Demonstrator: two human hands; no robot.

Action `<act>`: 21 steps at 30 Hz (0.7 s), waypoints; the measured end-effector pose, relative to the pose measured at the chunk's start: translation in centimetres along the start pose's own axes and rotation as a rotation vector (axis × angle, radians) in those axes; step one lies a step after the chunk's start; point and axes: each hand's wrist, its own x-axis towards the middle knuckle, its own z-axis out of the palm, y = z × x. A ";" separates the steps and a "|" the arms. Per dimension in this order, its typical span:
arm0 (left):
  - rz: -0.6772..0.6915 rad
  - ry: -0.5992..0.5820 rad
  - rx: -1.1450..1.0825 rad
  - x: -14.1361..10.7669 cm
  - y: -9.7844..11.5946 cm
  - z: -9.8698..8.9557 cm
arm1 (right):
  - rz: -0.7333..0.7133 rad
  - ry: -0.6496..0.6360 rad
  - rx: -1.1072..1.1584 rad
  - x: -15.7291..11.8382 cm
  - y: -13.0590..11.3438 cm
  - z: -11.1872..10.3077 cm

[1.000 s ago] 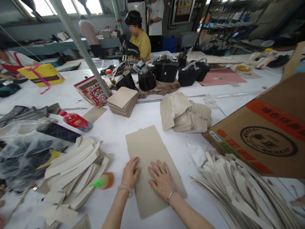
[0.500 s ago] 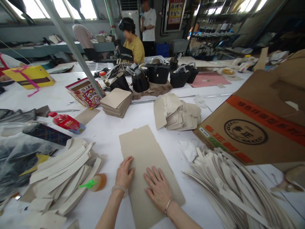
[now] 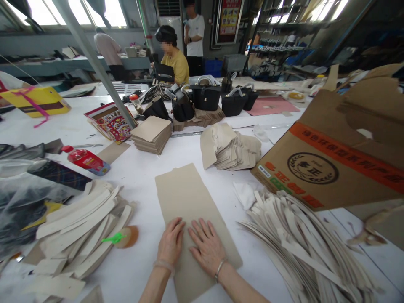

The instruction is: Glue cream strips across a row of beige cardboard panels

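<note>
A long beige cardboard panel (image 3: 181,189) lies on the white tabletop in front of me, its far end narrower than the middle. My left hand (image 3: 171,242) rests on the panel's left part, fingers close together and slightly bent, nothing gripped. Flat on the panel's right part is my right hand (image 3: 208,250), its fingers spread. To the left, a small bottle of amber liquid with a green nozzle (image 3: 129,237) stands by a heap of curved beige strips (image 3: 82,223). A large bundle of long thin strips (image 3: 303,240) lies on the right.
Beyond the panel are a cardboard stack (image 3: 151,134) and a fanned pile of pieces (image 3: 230,147). A brown carton (image 3: 315,155) leans at right. A red bottle (image 3: 85,159) lies at left. Black handbags (image 3: 205,97) stand farther back, near a seated person in yellow (image 3: 179,63).
My left hand has slid toward me and to the right along the panel, closer to the right hand. My right hand stays flat in nearly the same place. The view has shifted slightly.
</note>
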 end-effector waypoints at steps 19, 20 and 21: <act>-0.004 -0.080 -0.035 0.0 -0.8 0.0 | 0.023 0.011 0.017 -1.1 -0.3 0.6; -0.004 -0.076 -0.033 -0.1 -0.7 0.0 | 0.026 0.010 0.012 -1.3 -0.4 0.7; -0.004 -0.073 -0.031 -0.1 -0.7 0.0 | 0.025 0.007 0.006 -1.6 -0.4 0.9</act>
